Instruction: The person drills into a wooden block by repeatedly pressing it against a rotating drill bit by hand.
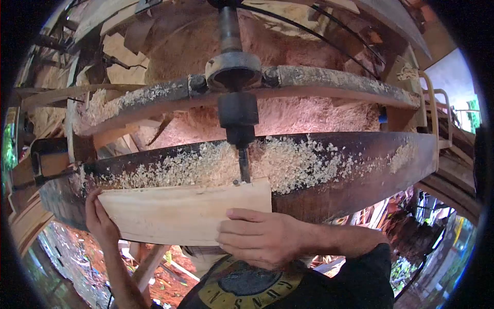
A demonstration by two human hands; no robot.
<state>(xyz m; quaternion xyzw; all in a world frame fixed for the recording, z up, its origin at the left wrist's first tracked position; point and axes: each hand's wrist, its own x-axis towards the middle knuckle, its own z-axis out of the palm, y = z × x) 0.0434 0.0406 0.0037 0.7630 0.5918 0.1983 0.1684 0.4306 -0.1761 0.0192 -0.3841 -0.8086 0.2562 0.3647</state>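
A pale wooden board [175, 208] lies on the dark wooden work table, its long back edge against the spinning-tool area. My left hand [102, 220] holds the board's left end, fingers curled round that edge. Across the board's right part lies my right hand [260, 236], fingers together and pressing on it near the front edge. Above the board's back right corner hangs a drill chuck [237, 112] with a metal bit [244, 165]. The bit's tip is at the board's back edge; how deep it sits I cannot tell.
Wood chips [303, 162] are heaped on the work table [381, 180] around the bit. A chip-dusted wooden crossbeam [329, 81] runs behind the chuck, beneath a bearing ring [233, 67]. Wooden posts and frame pieces stand at both sides. Debris covers the ground below.
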